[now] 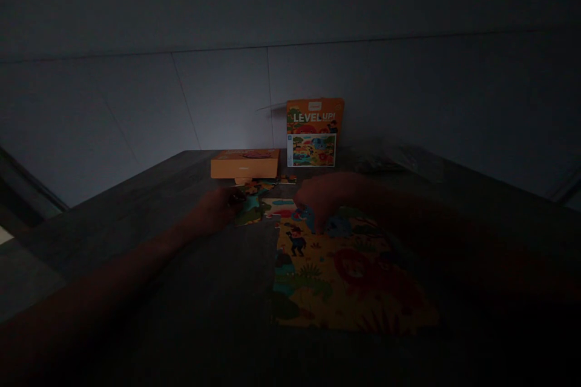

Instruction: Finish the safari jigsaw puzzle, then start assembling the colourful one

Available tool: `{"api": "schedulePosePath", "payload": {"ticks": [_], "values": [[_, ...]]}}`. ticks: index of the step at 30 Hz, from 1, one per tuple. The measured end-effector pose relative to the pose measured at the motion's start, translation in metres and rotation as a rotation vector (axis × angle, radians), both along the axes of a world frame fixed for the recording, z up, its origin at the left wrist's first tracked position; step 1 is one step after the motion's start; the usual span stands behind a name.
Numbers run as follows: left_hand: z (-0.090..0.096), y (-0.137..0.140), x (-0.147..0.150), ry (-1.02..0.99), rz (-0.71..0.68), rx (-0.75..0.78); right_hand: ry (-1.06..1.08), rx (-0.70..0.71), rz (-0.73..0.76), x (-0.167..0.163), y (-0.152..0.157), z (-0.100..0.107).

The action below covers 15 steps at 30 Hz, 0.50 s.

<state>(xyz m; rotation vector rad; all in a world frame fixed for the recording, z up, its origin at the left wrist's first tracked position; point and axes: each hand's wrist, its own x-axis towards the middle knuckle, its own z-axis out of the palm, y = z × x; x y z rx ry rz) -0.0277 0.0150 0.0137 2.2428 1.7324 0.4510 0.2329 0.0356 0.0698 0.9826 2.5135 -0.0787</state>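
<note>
A jigsaw puzzle (327,260) lies mostly joined on the dark table, showing a lion, a blue elephant and a figure in dark clothes. My right hand (333,193) reaches over its far part, fingers bent down and apart, with the tips on or just above the elephant area. At the puzzle's far left, my left hand (220,205) has its fingers curled at the edge of a green and teal puzzle section (249,211). Dim light blurs the left fingertips. More loose puzzle pieces (263,186) lie just beyond this section.
An orange box (245,168) lies flat at the back of the grey table (181,290). Beside it, an upright orange puzzle box (315,115) has a picture card (312,151) in front. Clear plastic wrapping (408,160) lies at back right. A pale wall (218,97) stands behind.
</note>
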Motion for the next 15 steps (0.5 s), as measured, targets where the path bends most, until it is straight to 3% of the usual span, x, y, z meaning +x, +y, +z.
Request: {"api": "schedulePosePath", "payload": {"ticks": [6,15], "values": [[0.0,-0.001,0.002,-0.049,-0.063,0.008,-0.025,0.119,0.048,-0.005,-0.013,-0.002],[0.001,-0.007,0.004,-0.189,-0.251,0.062,-0.1,0.117,0.035,-0.009,-0.017,0.001]]}}
